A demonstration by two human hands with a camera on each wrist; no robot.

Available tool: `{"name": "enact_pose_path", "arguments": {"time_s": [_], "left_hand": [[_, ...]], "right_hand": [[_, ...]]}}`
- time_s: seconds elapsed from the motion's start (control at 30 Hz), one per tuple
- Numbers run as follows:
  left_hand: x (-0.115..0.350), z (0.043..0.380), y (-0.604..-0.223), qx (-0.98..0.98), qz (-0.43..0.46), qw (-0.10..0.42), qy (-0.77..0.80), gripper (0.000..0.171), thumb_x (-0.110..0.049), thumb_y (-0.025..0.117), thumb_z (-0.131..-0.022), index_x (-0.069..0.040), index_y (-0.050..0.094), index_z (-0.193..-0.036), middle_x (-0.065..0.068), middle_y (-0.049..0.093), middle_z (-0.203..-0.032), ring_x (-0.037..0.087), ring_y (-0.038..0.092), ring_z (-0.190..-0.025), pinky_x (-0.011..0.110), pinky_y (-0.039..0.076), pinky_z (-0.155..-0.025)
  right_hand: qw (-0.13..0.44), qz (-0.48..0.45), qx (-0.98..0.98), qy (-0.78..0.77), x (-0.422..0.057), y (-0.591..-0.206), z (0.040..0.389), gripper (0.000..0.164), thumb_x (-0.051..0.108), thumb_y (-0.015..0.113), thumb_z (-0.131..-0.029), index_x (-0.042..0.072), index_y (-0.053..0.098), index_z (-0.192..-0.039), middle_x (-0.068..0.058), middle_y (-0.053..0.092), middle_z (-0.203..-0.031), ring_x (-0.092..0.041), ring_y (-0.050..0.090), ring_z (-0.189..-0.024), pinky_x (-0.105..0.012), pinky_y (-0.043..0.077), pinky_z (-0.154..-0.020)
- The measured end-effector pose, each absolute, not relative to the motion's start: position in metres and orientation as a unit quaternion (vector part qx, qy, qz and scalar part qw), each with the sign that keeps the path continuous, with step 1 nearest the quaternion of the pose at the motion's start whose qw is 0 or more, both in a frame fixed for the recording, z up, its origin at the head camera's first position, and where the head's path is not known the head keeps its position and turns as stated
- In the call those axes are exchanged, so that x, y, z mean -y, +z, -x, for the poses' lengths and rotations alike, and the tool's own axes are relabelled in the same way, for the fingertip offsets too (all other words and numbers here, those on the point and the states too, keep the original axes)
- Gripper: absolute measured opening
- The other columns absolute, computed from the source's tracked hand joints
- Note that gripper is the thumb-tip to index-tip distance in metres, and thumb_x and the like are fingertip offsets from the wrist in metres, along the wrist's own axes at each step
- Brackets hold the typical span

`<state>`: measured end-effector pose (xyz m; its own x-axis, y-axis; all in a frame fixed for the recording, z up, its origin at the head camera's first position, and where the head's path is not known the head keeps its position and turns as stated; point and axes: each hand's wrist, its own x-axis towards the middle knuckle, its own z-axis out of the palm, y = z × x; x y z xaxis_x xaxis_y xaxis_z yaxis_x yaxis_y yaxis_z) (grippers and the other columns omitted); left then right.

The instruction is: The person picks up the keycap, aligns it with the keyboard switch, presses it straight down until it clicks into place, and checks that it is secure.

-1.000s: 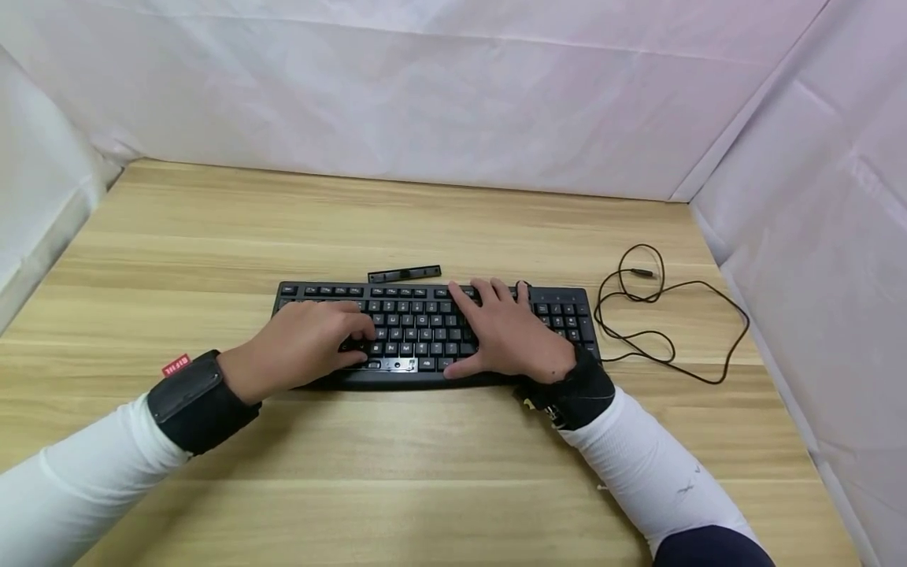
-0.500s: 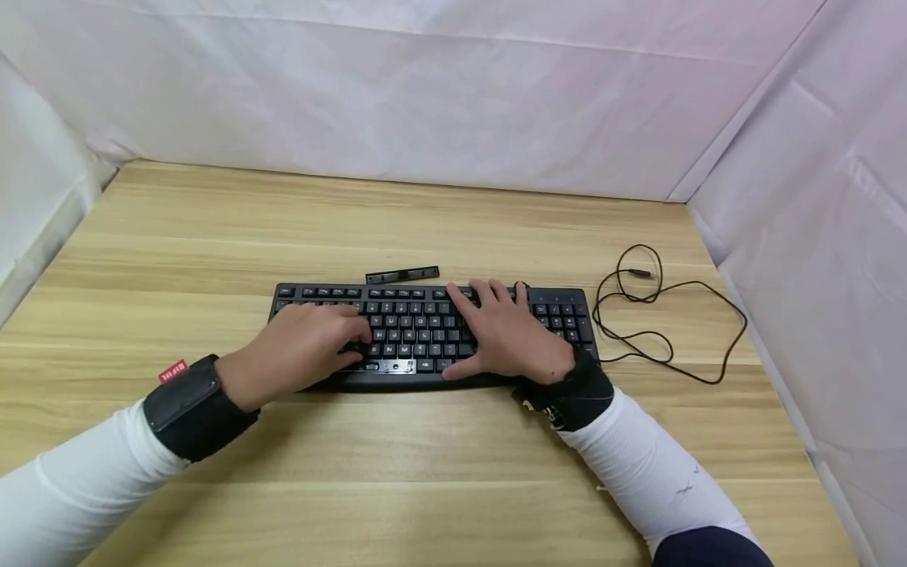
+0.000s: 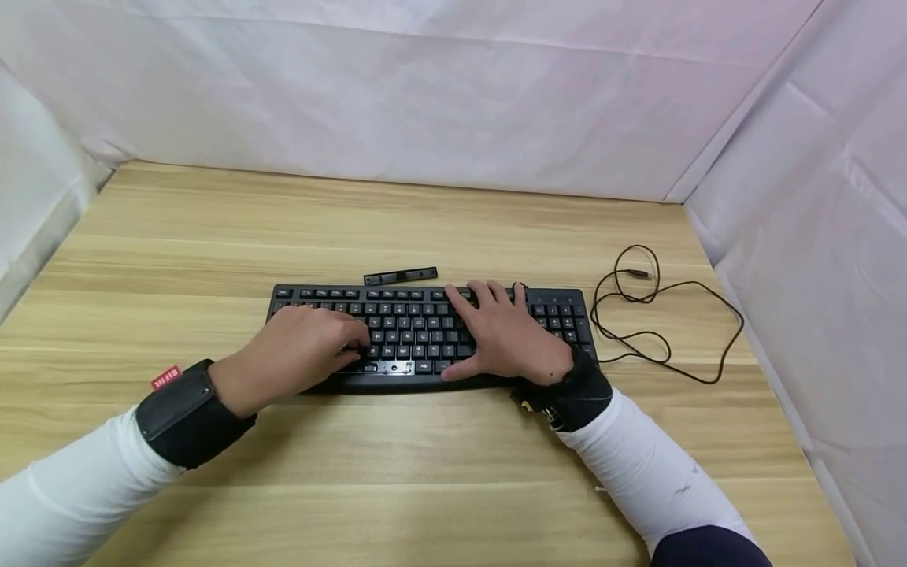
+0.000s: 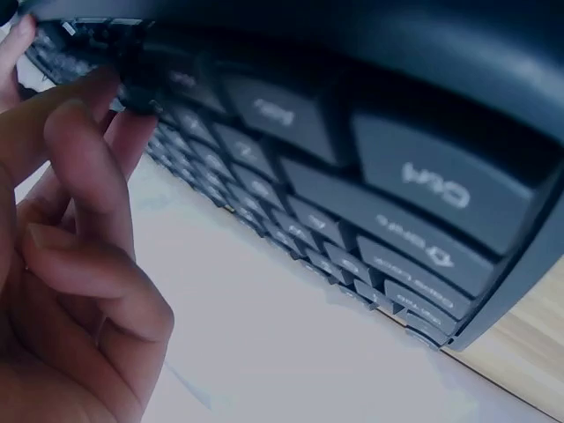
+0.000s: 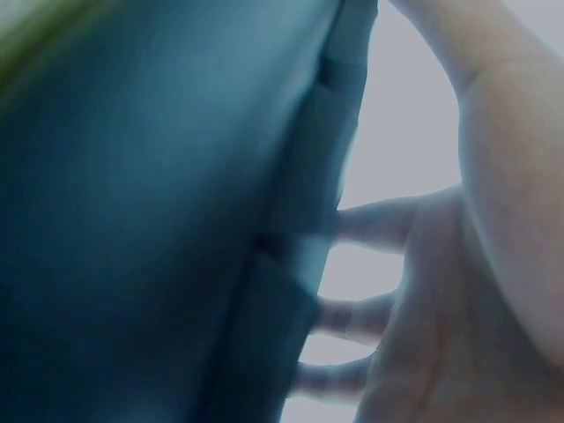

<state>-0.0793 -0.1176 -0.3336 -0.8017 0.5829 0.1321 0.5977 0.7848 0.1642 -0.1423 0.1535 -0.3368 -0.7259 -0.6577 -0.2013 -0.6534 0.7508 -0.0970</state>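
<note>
A black keyboard lies flat on the table. Over its left half, my left hand reaches in with bent fingers. In the left wrist view, the thumb and a finger pinch a small dark keycap near the front row, partly hidden and blurred. My right hand is spread over the right part of the keyboard, its fingers resting on the keys and thumb near the front edge. An exposed shiny slot shows in the bottom row. Behind the keyboard lies a loose black space bar, underside up.
To the right, the keyboard's black cable loops across the wooden table, with its plug inside one loop. White cloth hangs behind and at both sides.
The whole view has shifted slightly. My left hand keeps almost the same place, its wrist a little lower and further left. The right hand stays put on the keys.
</note>
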Motion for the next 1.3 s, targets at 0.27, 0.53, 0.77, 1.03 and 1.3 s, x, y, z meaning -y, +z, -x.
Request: {"name": "enact_pose_path", "arguments": {"time_s": [0.27,0.53,0.77,1.03,1.3], "left_hand": [[0.1210,0.0803,-0.3316,0.949,0.299,0.053,-0.081,0.008,-0.018,0.080,-0.072,-0.018,0.072,-0.072,-0.002,0.066,-0.070,0.011,0.059,-0.061,0.033,0.052,-0.048],[0.1198,0.0795,-0.3348,0.955,0.275,0.028,-0.110,0.007,-0.015,0.081,-0.071,-0.017,0.075,-0.075,0.000,0.067,-0.075,0.011,0.060,-0.064,0.033,0.054,-0.051],[0.1160,0.0786,-0.3376,0.957,0.266,0.020,-0.115,0.011,-0.015,0.081,-0.071,-0.018,0.070,-0.071,-0.003,0.063,-0.071,0.008,0.053,-0.060,0.031,0.052,-0.050],[0.1149,0.0788,-0.3392,0.955,0.276,0.023,-0.106,0.013,-0.014,0.080,-0.072,-0.018,0.068,-0.069,-0.003,0.061,-0.069,0.008,0.051,-0.057,0.030,0.050,-0.048],[0.1159,0.0854,-0.3322,0.949,0.301,0.024,-0.086,0.016,-0.015,0.079,-0.072,-0.021,0.067,-0.065,-0.004,0.062,-0.068,0.006,0.049,-0.054,0.027,0.046,-0.042]], "right_hand": [[0.105,0.356,-0.929,-0.007,-0.1523,-0.3359,0.1436,0.118,0.079,0.060,-0.063,0.015,0.016,-0.152,-0.019,0.024,-0.149,-0.038,0.019,-0.132,-0.072,0.017,-0.101],[0.105,0.353,-0.930,-0.001,-0.1528,-0.3392,0.1413,0.118,0.080,0.058,-0.063,0.015,0.015,-0.152,-0.018,0.024,-0.149,-0.038,0.019,-0.133,-0.071,0.018,-0.101],[0.098,0.356,-0.929,0.005,-0.1540,-0.3399,0.1400,0.118,0.080,0.059,-0.062,0.015,0.016,-0.152,-0.018,0.026,-0.148,-0.038,0.020,-0.133,-0.071,0.019,-0.100],[0.094,0.355,-0.930,0.011,-0.1534,-0.3427,0.1406,0.119,0.081,0.057,-0.062,0.015,0.016,-0.152,-0.018,0.026,-0.148,-0.039,0.021,-0.132,-0.072,0.020,-0.100],[0.099,0.353,-0.931,0.006,-0.1518,-0.3413,0.1408,0.119,0.080,0.059,-0.062,0.015,0.016,-0.152,-0.018,0.026,-0.148,-0.038,0.020,-0.132,-0.072,0.019,-0.100]]}}
